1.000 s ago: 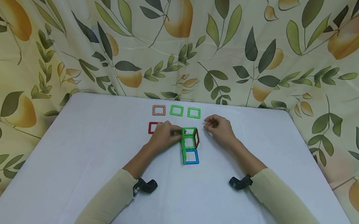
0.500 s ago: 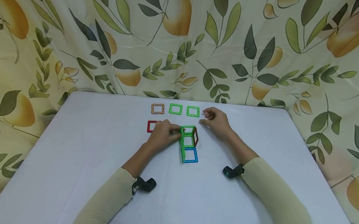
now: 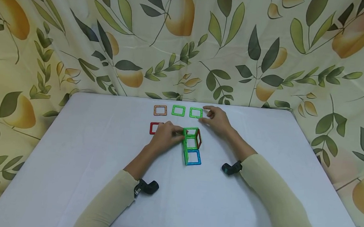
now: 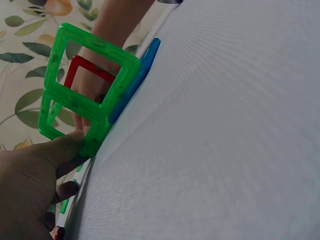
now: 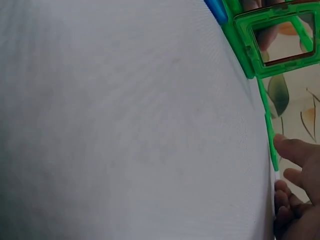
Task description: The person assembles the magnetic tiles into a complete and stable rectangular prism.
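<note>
My left hand [image 3: 166,137] pinches the back left side of a small structure of magnetic tiles, its thumb on a green tile [image 4: 75,100] in the left wrist view. Green tiles [image 3: 185,146] form its left wall, back and base. A dark red tile [image 3: 200,140] stands on its right side, and a blue tile [image 3: 193,163] lies flat at the front. Beyond it, my right hand [image 3: 218,120] has thumb and index finger spread at the right edge of a flat green tile [image 3: 191,112]. In the right wrist view, the thumb [image 5: 287,147] is close to that tile's edge.
Another green tile [image 3: 173,110] and an orange tile [image 3: 155,110] lie in the same back row. A red tile [image 3: 151,128] is partly hidden behind my left hand. White cloth covers the table [image 3: 103,136]; a fruit-patterned curtain [image 3: 185,67] hangs behind its far edge.
My right hand has moved left and away from me, from beside the row to the right-hand green tile. My left hand stays on the structure, which has not visibly changed.
</note>
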A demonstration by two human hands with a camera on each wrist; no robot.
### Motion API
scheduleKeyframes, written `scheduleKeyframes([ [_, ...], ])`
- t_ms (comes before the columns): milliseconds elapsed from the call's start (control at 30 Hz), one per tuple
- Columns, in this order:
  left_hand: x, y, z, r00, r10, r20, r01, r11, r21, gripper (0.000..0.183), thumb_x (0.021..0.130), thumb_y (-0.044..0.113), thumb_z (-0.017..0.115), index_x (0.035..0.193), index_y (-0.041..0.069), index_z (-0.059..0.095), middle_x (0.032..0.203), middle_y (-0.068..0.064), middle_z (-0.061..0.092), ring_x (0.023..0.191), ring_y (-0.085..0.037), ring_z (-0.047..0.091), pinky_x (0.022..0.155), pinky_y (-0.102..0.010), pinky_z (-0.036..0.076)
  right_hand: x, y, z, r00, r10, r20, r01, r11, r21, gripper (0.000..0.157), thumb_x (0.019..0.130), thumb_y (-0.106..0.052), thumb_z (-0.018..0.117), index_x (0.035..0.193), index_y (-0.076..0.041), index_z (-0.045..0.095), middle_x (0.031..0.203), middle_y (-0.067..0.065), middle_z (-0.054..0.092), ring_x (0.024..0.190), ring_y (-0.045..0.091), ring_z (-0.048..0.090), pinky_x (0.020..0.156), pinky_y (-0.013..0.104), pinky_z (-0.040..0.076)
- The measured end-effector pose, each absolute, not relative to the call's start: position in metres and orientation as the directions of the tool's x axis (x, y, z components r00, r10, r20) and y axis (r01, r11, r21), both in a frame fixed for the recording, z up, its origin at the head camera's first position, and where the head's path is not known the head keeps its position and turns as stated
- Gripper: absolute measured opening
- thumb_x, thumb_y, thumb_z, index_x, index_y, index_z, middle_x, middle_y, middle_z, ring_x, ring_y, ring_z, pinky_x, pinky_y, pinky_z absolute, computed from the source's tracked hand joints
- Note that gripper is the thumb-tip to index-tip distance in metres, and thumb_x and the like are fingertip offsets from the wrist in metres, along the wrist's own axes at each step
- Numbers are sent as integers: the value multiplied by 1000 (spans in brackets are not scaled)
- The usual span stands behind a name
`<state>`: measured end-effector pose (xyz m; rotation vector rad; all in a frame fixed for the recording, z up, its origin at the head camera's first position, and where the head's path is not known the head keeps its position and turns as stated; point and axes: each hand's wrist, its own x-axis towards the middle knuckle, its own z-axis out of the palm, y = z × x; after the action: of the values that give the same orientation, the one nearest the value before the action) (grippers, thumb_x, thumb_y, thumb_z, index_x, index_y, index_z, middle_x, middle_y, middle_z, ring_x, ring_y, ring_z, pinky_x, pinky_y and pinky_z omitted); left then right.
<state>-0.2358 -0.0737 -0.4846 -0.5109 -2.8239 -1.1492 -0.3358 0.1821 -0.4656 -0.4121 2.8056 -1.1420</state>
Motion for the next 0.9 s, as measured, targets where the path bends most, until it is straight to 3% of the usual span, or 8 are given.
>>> scheduleKeyframes([
  [233,-236,-74,-485,-944,283,169,321,673,667,34,94,29,81,126,16,79,98,2,64,92,-17,52,82,-38,41,-338,176,-463,-958,-286,-20,-218,772,-597,67,101,-32,73,158,-9,48,105,16,58,95,29,51,81,41,42],
  [400,-236,-74,-484,-944,287,165,322,679,660,34,95,30,80,127,18,79,97,3,64,91,-16,51,80,-37,42,-337,173,-462,-956,-292,-29,-229,804,-548,60,102,-34,70,155,-10,54,107,18,56,94,30,49,77,41,40],
  [600,-236,-73,-482,-945,284,160,317,678,663,35,95,30,81,127,17,79,97,2,63,92,-17,51,80,-37,42,-337,176,-467,-971,-239,-29,-170,768,-617,56,97,-29,76,145,-5,59,110,16,55,98,30,49,83,42,40],
  [900,-237,-73,-485,-945,285,158,316,687,654,35,95,31,81,127,17,79,100,2,66,93,-16,52,82,-37,42,-331,182,-464,-979,-204,-17,-122,648,-752,60,91,-12,83,137,3,49,114,15,55,101,29,50,87,39,42],
])
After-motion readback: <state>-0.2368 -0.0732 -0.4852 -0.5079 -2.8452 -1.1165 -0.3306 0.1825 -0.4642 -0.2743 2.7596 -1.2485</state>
